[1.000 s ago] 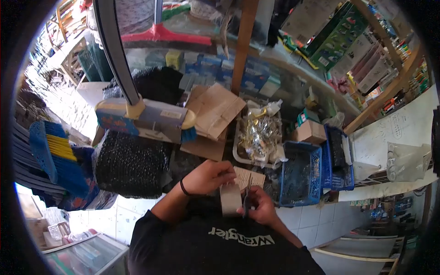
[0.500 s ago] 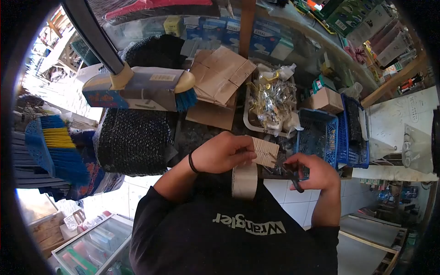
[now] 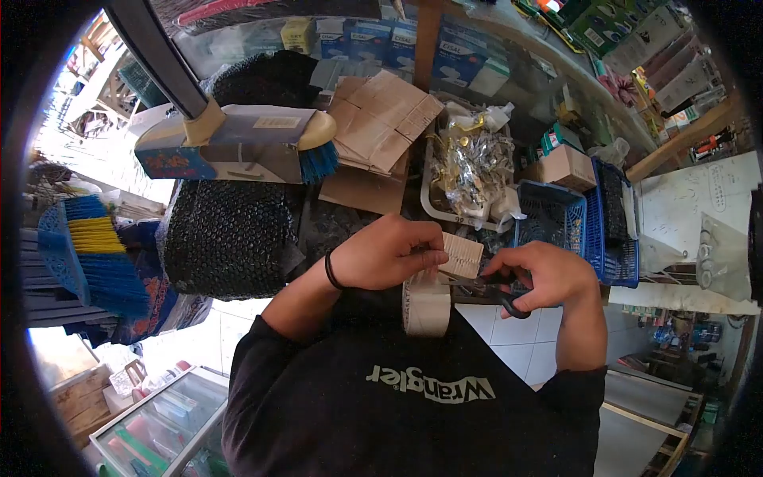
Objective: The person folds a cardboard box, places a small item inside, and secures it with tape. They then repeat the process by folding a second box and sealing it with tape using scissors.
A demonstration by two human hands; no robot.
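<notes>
My left hand (image 3: 388,253), a dark band at its wrist, is closed at the left edge of a small ribbed cardboard piece (image 3: 462,254). Just below these fingers is a roll of packing tape (image 3: 427,310), in front of my black shirt, with a clear strip running up from it toward the hand. In my right hand (image 3: 554,274) is a pair of black-handled scissors (image 3: 515,304). Their blades point left, between the cardboard and the tape roll, right at the tape strip.
Beyond my hands, a tray (image 3: 429,208) holds plastic-bagged metal parts. Blue baskets (image 3: 590,213) stand to its right, near a small carton (image 3: 566,167). Flattened cardboard (image 3: 381,119) lies behind. To the left are a blue-bristled broom (image 3: 230,143) and a black bubble-wrap roll (image 3: 226,238).
My right hand has moved the scissors left, bringing the blades in below the cardboard and up to the tape strip. My left hand keeps its grip, shifting slightly.
</notes>
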